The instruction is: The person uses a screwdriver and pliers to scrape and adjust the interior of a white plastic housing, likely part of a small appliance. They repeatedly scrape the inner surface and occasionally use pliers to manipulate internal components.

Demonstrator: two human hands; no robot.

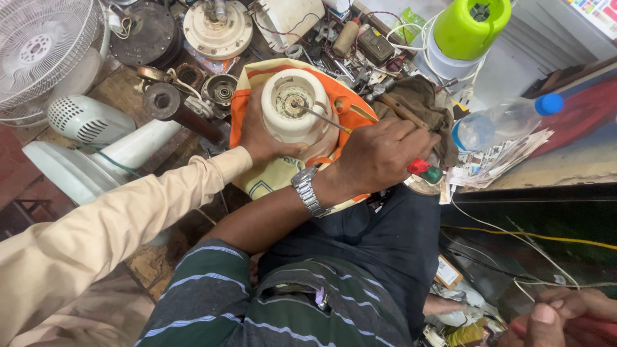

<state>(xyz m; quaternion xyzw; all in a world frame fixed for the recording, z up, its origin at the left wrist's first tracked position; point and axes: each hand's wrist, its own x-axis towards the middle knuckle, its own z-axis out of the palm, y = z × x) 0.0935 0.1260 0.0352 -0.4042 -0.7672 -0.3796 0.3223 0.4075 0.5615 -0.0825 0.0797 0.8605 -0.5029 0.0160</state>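
1. At the middle of the worktop (122,87), the left hand (257,135), in a beige sleeve, is clasped around the side of a cream motor housing (297,106) and holds it upright.
2. Low at the right edge of the view, the right hand (553,315) is curled around a red object (588,331). It is mostly cut off, so I cannot tell what it is. This hand is well apart from the housing.
3. A co-worker's hand (379,154), with a metal watch (307,191) on its wrist and a striped sleeve behind it, grips a screwdriver (328,120). The tip sits at the shaft in the housing's open top.
4. The housing stands on an orange and cream cloth (247,96) spread over the worktop.
5. As for progress, the housing's top is already uncovered and its insides are exposed. With the screwdriver in it and the left hand bracing it, I judge the work on it to be midway, not finished.
6. Farther out, a fan guard (38,51) and a white fan stand (96,148) lie apart from the housing, unjoined. Round motor parts (217,29) lie loose beyond the cloth.
7. To the right are a brown rag (418,96), a plastic bottle (501,119) with a blue cap, and a green-topped container (469,26).
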